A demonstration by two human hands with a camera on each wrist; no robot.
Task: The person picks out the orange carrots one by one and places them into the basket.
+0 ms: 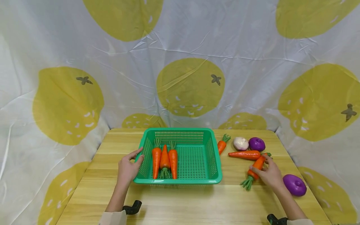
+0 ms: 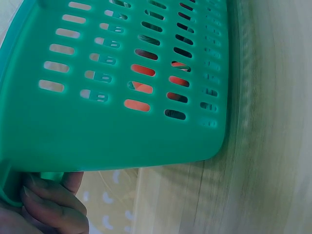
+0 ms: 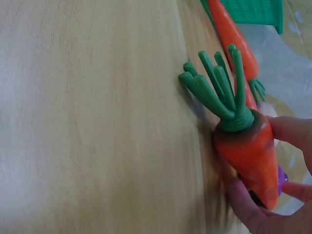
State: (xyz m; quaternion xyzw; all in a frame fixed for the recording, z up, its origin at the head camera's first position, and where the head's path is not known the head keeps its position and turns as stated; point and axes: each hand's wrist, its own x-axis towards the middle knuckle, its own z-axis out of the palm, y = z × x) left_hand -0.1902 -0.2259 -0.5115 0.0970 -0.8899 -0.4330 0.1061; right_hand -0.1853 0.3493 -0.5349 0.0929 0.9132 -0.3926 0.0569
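Observation:
A green plastic basket holds three orange carrots side by side at its left, the middle carrot with its leafy end toward me. My left hand grips the basket's left rim, its fingers curled at the edge in the left wrist view. At the right, my right hand holds a carrot between thumb and fingers. That carrot's green stems point toward the near side; in the right wrist view they stick out over the wood. Another carrot lies just behind it.
Right of the basket lies a further carrot. A white round vegetable and a purple one sit near the table's back edge. A second purple vegetable rests beside my right forearm. Lemon-print cloth hangs around the wooden table.

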